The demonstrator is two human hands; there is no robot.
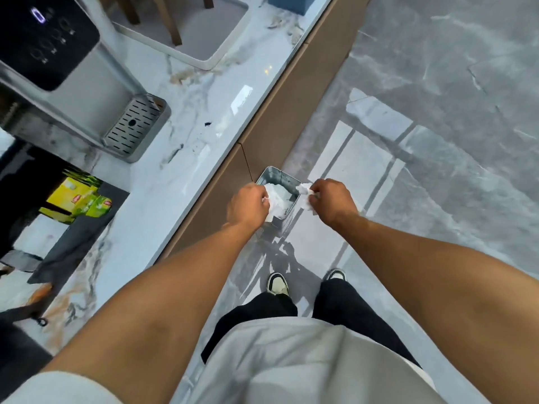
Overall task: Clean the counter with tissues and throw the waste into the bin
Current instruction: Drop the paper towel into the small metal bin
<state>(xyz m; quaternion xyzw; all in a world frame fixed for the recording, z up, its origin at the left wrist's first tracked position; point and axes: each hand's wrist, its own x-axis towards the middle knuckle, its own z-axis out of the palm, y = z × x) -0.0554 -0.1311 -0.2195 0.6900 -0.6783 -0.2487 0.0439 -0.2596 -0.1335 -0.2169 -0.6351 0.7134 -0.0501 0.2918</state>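
Tissues [304, 196] being clutched in both closed fists, left grip [249, 204] and right grip [331, 201], hovering above the metal bin [274, 177] on the floor beside the worktop [180, 118]. Risking the right wad, sitting beyond the rim, dropping onto the floor. Leaving dark specks [208, 123] unwiped.
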